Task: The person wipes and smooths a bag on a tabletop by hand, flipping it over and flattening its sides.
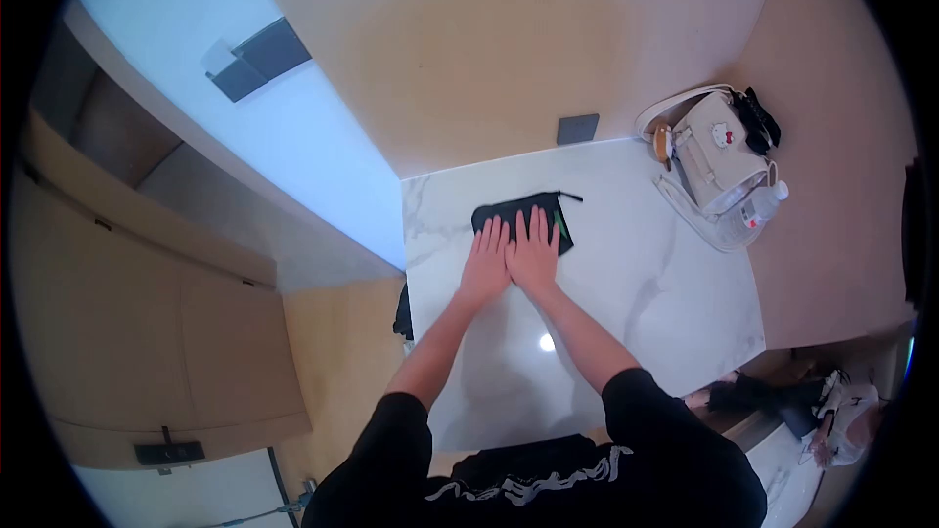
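A black zip pouch (509,207) with a green patch near its right end lies flat on the white marbled table (626,235). Its zip pull sticks out at the upper right corner. My left hand (486,262) rests flat on the pouch's lower left part, fingers stretched out. Beside it, touching at the thumbs, my right hand (534,252) lies flat on the middle and right of the pouch, fingers slightly spread. Neither hand is wrapped round anything. The palms hide part of the pouch's lower edge.
At the table's back right stand a white handbag (709,156) with its strap and a clear plastic bottle (763,205). A dark socket plate (578,128) is on the wall behind. Another person (841,420) is at the lower right.
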A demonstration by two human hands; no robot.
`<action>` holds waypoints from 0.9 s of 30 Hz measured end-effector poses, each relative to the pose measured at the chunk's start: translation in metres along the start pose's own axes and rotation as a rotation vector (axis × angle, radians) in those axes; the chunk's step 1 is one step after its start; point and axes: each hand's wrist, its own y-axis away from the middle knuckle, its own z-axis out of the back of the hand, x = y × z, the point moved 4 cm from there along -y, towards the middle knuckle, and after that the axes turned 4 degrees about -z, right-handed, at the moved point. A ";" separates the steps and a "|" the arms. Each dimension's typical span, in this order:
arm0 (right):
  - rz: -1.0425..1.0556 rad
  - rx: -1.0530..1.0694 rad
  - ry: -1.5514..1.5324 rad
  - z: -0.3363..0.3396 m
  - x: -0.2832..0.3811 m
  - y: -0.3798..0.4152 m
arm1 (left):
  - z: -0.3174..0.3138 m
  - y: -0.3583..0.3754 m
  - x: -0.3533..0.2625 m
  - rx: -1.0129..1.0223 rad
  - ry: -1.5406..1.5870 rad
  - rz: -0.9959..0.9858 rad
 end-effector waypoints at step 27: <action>0.029 0.215 0.025 0.020 -0.004 0.051 | 0.002 0.048 -0.038 -0.006 -0.039 0.095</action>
